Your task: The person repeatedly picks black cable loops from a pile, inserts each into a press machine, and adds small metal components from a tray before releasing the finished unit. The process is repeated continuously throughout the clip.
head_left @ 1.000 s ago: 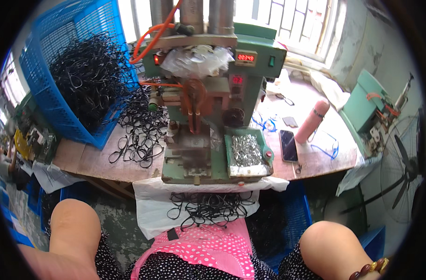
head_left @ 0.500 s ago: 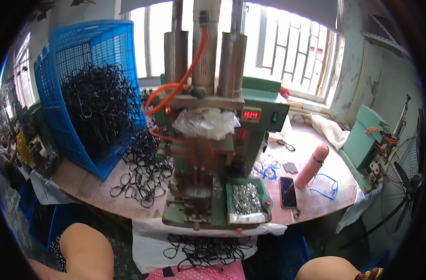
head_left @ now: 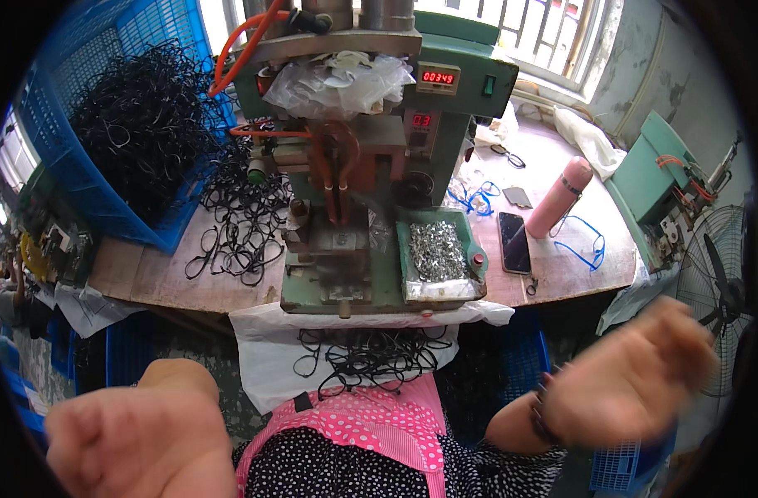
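My left hand [head_left: 142,444] is raised at the lower left, palm showing, fingers loosely bent and a little blurred; it holds nothing I can see. On the lower right, my right hand [head_left: 632,382] is raised too, smeared by motion, with its palm bare and fingers apart. Both hands are away from the table. Between them, several black eyeglass frames [head_left: 366,357] lie on a white sheet [head_left: 259,353] over my lap, above a pink dotted apron [head_left: 371,419]. Straight ahead stands a green press machine [head_left: 466,62] with a metal fixture [head_left: 342,241] under its two copper-coloured prongs.
A tilted blue crate [head_left: 167,236] full of black frames stands left, with more frames [head_left: 238,245] spilling beside it. Right of the fixture are a green tray [head_left: 404,249] of small metal parts, a phone [head_left: 514,242], a pink bottle [head_left: 560,197] and blue frames [head_left: 595,245]. A fan [head_left: 719,290] stands far right.
Both hands have come up into view, where before mainly the forearms or knees' area showed bare skin. The view has tipped downward, showing more of the lap and apron.
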{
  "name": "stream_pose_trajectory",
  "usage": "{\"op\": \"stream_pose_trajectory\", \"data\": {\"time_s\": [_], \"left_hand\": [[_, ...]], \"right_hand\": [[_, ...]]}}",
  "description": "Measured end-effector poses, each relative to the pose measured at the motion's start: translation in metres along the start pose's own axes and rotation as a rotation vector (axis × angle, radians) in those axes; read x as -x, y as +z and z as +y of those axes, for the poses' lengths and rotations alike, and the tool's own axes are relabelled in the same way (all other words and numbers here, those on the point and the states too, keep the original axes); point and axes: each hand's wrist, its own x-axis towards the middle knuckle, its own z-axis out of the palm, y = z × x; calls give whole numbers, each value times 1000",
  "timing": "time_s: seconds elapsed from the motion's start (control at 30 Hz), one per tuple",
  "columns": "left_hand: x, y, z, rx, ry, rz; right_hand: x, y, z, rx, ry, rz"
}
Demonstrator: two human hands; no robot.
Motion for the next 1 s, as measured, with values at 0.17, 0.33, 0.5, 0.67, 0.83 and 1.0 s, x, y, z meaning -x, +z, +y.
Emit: {"op": "stream_pose_trajectory", "data": {"time_s": [0.17, 0.33, 0.5, 0.67, 0.83, 1.0], "left_hand": [[66, -7, -6, 247, -371, -426], [76, -55, -3, 128, -803, -943], [109, -99, 7, -91, -1313, -973], [175, -168, -48, -483, -1466, -828], [238, -227, -145, -874, -1159, -972], [255, -243, -170, -1228, -1184, -1361]], "right_hand": [[106, -61, 84, 703, 809, -995], [159, -71, 132, 1004, 572, -1326], [164, -64, 154, 842, 541, -1202], [186, -67, 157, 606, 764, -782], [190, -70, 152, 740, 780, -813], [183, -67, 144, 732, 645, -902]]}}
